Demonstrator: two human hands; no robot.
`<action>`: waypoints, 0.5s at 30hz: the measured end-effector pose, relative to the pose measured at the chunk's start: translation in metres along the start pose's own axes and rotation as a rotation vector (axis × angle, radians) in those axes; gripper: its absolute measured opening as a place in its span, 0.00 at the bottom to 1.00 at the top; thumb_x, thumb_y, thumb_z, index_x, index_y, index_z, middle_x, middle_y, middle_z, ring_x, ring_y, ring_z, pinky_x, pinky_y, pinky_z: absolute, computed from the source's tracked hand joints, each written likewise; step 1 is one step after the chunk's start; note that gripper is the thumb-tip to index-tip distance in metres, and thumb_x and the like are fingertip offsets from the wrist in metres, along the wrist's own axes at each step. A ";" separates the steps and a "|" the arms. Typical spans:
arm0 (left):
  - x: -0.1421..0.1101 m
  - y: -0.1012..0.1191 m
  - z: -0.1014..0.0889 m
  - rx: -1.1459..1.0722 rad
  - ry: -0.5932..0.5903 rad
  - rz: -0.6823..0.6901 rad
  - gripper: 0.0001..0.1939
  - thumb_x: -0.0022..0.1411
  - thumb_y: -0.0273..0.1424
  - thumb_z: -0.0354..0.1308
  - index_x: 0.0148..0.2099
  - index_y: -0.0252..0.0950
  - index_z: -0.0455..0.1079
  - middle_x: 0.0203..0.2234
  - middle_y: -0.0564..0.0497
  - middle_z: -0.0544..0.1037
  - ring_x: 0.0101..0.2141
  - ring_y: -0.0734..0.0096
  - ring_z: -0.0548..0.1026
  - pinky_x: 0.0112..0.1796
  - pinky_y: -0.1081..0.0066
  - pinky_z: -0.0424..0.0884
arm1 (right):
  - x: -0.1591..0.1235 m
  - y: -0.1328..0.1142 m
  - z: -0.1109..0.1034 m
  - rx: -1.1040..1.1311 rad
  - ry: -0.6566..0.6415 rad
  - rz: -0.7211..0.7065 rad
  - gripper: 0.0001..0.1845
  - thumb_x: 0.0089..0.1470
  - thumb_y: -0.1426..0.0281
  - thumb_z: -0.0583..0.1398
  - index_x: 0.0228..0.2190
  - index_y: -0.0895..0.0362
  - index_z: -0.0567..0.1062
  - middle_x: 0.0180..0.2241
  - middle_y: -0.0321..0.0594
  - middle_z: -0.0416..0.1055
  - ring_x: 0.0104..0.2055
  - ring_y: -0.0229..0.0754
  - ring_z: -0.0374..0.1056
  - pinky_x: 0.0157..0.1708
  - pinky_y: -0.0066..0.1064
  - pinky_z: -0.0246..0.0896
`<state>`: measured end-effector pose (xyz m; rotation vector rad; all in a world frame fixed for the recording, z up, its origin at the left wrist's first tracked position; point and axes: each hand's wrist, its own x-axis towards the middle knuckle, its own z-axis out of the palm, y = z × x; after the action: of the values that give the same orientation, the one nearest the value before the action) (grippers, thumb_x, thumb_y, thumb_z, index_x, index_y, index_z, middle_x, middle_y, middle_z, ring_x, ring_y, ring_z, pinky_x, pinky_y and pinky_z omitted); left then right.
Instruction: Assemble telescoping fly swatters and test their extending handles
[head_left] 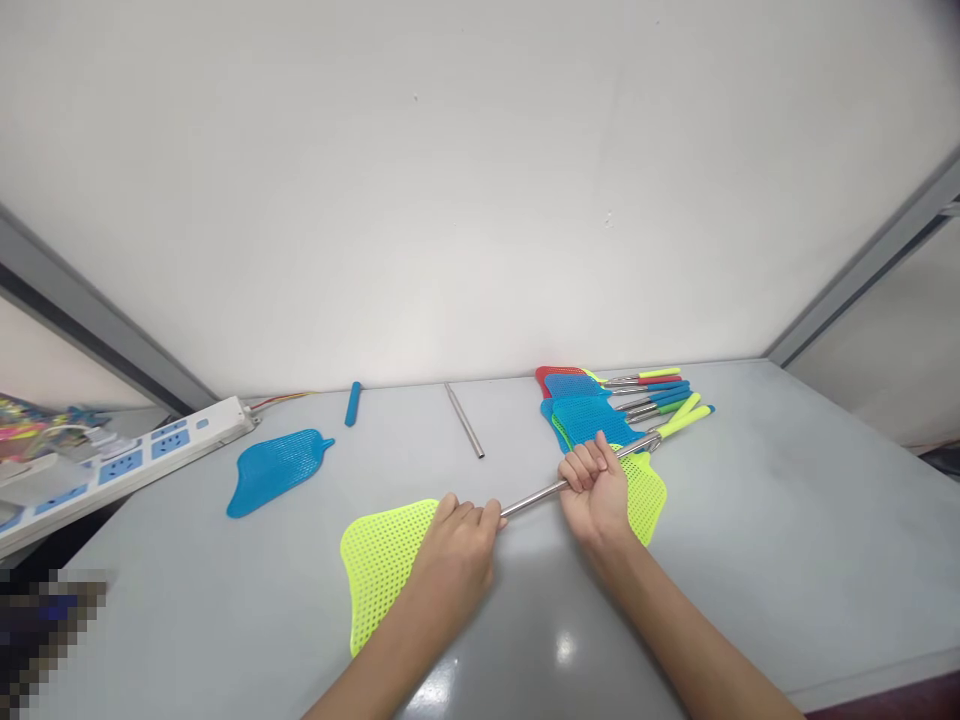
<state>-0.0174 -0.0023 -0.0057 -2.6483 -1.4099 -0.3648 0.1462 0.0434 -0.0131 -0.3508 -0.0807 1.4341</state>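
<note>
A fly swatter with a yellow-green perforated head (386, 560) and a thin metal rod (534, 497) is held between both hands. My left hand (465, 540) is closed around the neck, where the head meets the rod, and hides that joint. Farther right, my right hand (596, 490) wraps its fingers around the rod, palm turned up. Beyond it the rod runs toward a yellow handle (686, 422); overlap leaves unclear whether that handle belongs to it. Partly behind my right wrist lies another yellow-green swatter head (649, 495).
Several assembled swatters with red, blue and green parts overlap in a pile (592, 415) at back right. A loose metal tube (465, 420), a blue handle grip (352, 404) and a blue swatter head (281, 470) lie apart. A white power strip (202, 430) crosses the left side.
</note>
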 end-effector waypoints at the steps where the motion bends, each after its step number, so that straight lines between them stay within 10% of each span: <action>1: 0.000 0.000 0.000 -0.001 0.001 -0.001 0.12 0.58 0.21 0.41 0.26 0.34 0.61 0.16 0.52 0.65 0.20 0.70 0.61 0.27 0.69 0.52 | 0.000 0.000 0.000 -0.001 0.000 -0.001 0.21 0.51 0.65 0.53 0.14 0.57 0.49 0.11 0.25 0.39 0.12 0.28 0.35 0.10 0.22 0.36; 15: 0.001 0.003 -0.002 -0.005 -0.021 -0.004 0.13 0.58 0.20 0.39 0.26 0.34 0.61 0.17 0.51 0.66 0.20 0.69 0.62 0.28 0.68 0.52 | -0.005 0.007 0.000 -0.025 0.009 -0.004 0.22 0.50 0.65 0.53 0.14 0.57 0.49 0.11 0.24 0.39 0.12 0.28 0.35 0.10 0.22 0.36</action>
<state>-0.0149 -0.0038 -0.0035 -2.6617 -1.4223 -0.3418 0.1390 0.0395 -0.0145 -0.3777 -0.0923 1.4289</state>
